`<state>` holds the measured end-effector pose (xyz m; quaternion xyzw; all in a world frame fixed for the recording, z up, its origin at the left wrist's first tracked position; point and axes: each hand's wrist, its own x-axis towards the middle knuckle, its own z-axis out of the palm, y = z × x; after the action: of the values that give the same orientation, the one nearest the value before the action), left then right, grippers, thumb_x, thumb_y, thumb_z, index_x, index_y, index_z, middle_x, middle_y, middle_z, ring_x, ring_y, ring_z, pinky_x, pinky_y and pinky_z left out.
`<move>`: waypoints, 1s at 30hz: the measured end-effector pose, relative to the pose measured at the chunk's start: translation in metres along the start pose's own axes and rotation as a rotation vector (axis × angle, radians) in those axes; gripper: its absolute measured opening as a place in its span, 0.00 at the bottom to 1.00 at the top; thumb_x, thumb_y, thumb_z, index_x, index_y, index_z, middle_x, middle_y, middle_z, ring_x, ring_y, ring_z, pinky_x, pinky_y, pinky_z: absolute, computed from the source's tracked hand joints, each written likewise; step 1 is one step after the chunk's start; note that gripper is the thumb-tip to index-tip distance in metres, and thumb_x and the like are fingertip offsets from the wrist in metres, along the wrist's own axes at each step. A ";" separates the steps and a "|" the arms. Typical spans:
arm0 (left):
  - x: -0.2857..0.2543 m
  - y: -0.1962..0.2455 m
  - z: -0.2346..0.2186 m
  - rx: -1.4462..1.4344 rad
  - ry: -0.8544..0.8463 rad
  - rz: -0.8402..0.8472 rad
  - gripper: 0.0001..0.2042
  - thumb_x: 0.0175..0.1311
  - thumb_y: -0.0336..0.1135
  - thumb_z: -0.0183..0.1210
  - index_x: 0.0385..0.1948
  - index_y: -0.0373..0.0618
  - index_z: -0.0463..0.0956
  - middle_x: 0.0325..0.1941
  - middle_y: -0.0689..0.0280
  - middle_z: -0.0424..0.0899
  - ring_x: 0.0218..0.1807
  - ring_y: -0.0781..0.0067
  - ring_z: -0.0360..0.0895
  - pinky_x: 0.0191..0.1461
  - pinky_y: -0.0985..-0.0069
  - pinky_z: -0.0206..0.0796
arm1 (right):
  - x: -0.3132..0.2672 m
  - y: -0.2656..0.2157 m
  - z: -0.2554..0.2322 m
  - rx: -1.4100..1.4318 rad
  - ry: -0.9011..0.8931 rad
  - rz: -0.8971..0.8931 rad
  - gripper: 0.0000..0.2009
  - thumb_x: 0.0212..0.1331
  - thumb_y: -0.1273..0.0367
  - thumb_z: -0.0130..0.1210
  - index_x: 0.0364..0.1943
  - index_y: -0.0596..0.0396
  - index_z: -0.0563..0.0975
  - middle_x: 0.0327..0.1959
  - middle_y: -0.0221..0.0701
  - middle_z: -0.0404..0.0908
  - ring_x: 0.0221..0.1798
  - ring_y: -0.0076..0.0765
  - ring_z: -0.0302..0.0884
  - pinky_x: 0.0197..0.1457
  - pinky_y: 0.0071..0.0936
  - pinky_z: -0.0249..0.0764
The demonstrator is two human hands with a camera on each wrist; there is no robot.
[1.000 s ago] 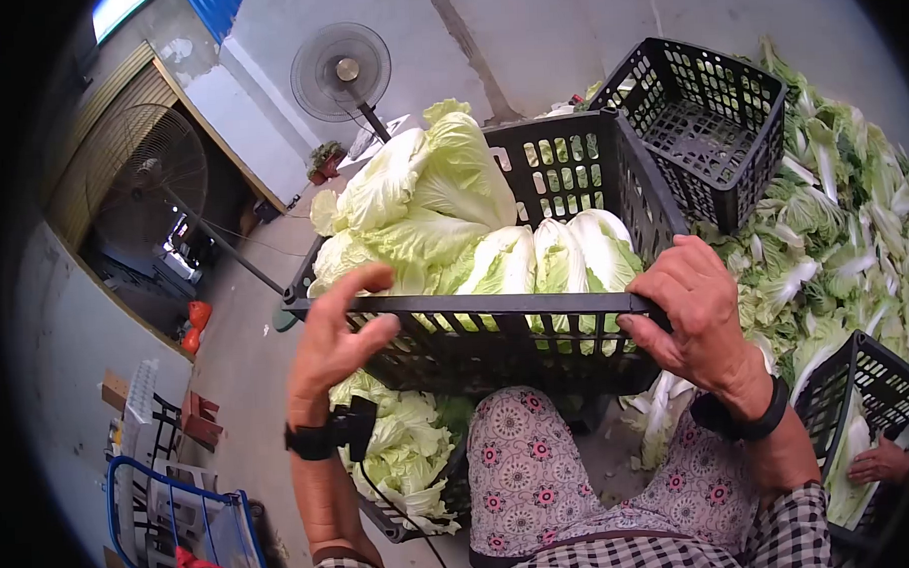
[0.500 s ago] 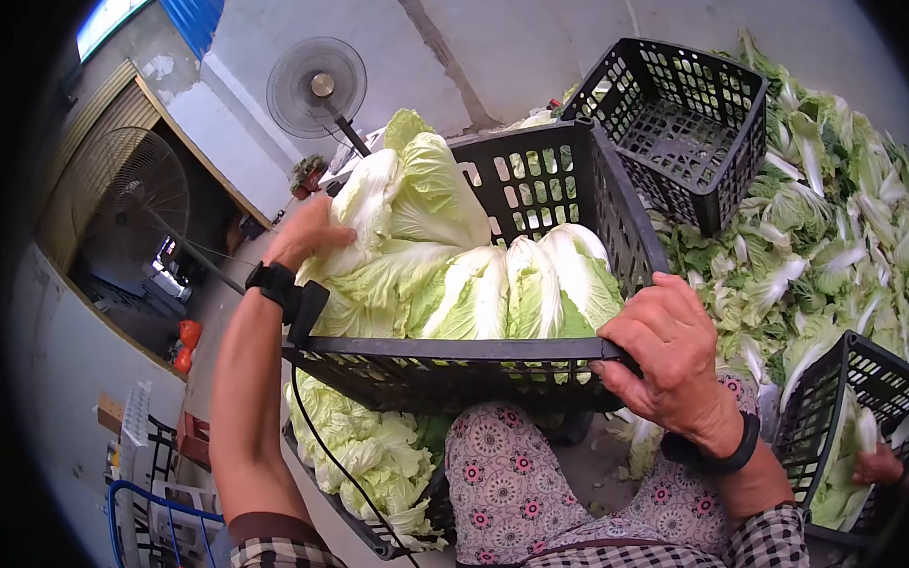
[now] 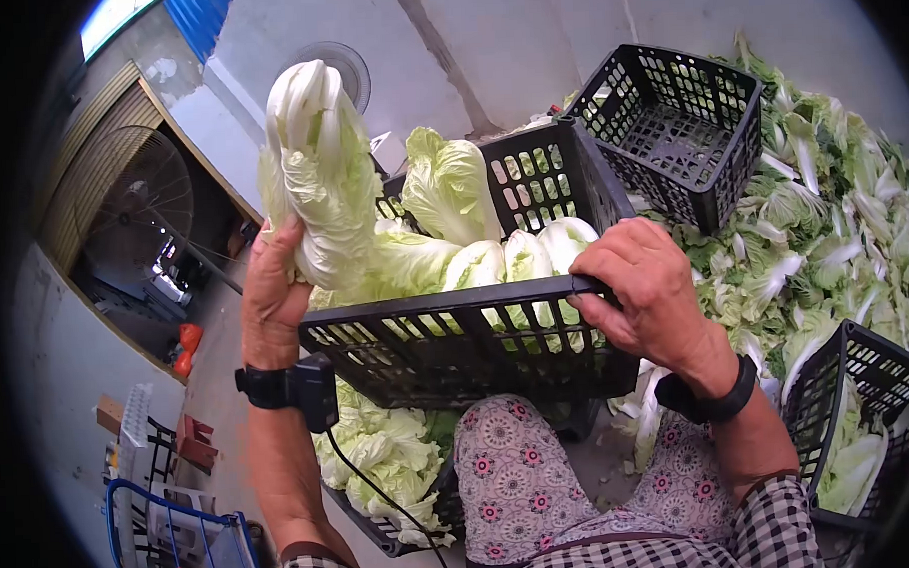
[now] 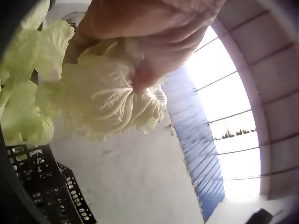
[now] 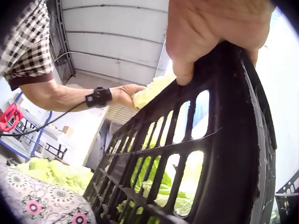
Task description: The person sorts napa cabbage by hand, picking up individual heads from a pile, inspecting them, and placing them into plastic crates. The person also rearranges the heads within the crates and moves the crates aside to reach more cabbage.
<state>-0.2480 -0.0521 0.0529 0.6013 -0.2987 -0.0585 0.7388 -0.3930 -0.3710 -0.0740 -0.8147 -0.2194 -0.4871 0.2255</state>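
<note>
Concrete floor w/ trimmed leaves. Left hand (image 3: 273, 295) gripped a lifted cabbage (image 3: 316, 179); right hand (image 3: 647, 292) gripped crate (image 3: 477, 343) rim. Crate looked approx. half full, more to pack.

Concrete floor (image 3: 229, 412) carried a heap of cabbage leaves (image 3: 823, 241) right, empty black crate (image 3: 684, 131) far, standing fan (image 3: 137, 210) left.

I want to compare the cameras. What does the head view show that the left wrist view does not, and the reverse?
Only the head view shows the right hand gripping the rim of the black crate, the empty crate behind, and the loose leaves. Only the left wrist view shows the blue shutter and the bright window. Both show the left hand holding the cabbage.
</note>
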 end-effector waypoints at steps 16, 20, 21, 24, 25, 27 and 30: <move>-0.119 -0.126 0.144 -0.574 -0.260 -0.202 0.24 0.56 0.28 0.62 0.56 0.39 0.67 0.52 0.63 0.78 0.50 0.70 0.78 0.54 0.72 0.70 | -0.026 -0.043 -0.039 0.924 -0.107 0.435 0.63 0.34 0.50 0.74 0.70 0.59 0.40 0.70 0.45 0.52 0.73 0.43 0.48 0.74 0.39 0.43; -0.128 -0.123 0.162 -0.204 -0.268 -0.154 0.29 0.52 0.34 0.68 0.57 0.41 0.67 0.54 0.63 0.76 0.54 0.68 0.75 0.57 0.69 0.67 | -0.043 -0.058 -0.052 0.910 -0.006 0.541 0.59 0.36 0.58 0.75 0.70 0.61 0.43 0.69 0.43 0.55 0.71 0.41 0.52 0.72 0.37 0.49; -0.129 -0.120 0.163 -0.072 -0.284 -0.150 0.31 0.50 0.35 0.69 0.57 0.42 0.67 0.55 0.62 0.76 0.55 0.67 0.74 0.58 0.69 0.66 | -0.050 -0.057 -0.054 0.841 -0.005 0.527 0.58 0.36 0.59 0.75 0.69 0.61 0.45 0.68 0.42 0.56 0.70 0.40 0.55 0.71 0.36 0.53; -0.128 -0.116 0.163 0.528 -0.328 0.246 0.36 0.42 0.35 0.73 0.57 0.42 0.66 0.57 0.56 0.73 0.57 0.61 0.72 0.61 0.66 0.64 | -0.067 -0.051 -0.051 0.698 0.176 0.337 0.53 0.35 0.63 0.75 0.67 0.60 0.52 0.62 0.39 0.65 0.63 0.36 0.65 0.64 0.32 0.64; -0.128 -0.106 0.171 0.690 -0.287 0.413 0.39 0.35 0.34 0.74 0.57 0.42 0.66 0.60 0.52 0.69 0.60 0.55 0.70 0.63 0.65 0.62 | -0.068 -0.054 -0.060 0.619 0.174 0.315 0.51 0.35 0.64 0.75 0.66 0.59 0.54 0.59 0.38 0.68 0.61 0.34 0.68 0.62 0.31 0.67; -0.131 -0.100 0.185 0.724 -0.082 0.607 0.46 0.29 0.37 0.75 0.60 0.44 0.63 0.66 0.52 0.61 0.68 0.51 0.57 0.68 0.57 0.52 | -0.065 -0.064 -0.088 0.552 0.088 0.344 0.48 0.36 0.65 0.75 0.64 0.58 0.57 0.56 0.36 0.72 0.58 0.32 0.70 0.60 0.29 0.69; -0.135 -0.112 0.185 0.621 -0.305 0.514 0.47 0.30 0.42 0.76 0.60 0.44 0.62 0.67 0.52 0.60 0.69 0.51 0.54 0.69 0.55 0.49 | -0.075 -0.071 -0.077 0.865 0.123 0.621 0.48 0.39 0.62 0.72 0.66 0.58 0.56 0.58 0.36 0.70 0.59 0.32 0.68 0.63 0.31 0.65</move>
<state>-0.4219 -0.1799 -0.0820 0.6854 -0.5482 0.1320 0.4608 -0.5200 -0.3689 -0.0971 -0.6438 -0.1349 -0.3095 0.6867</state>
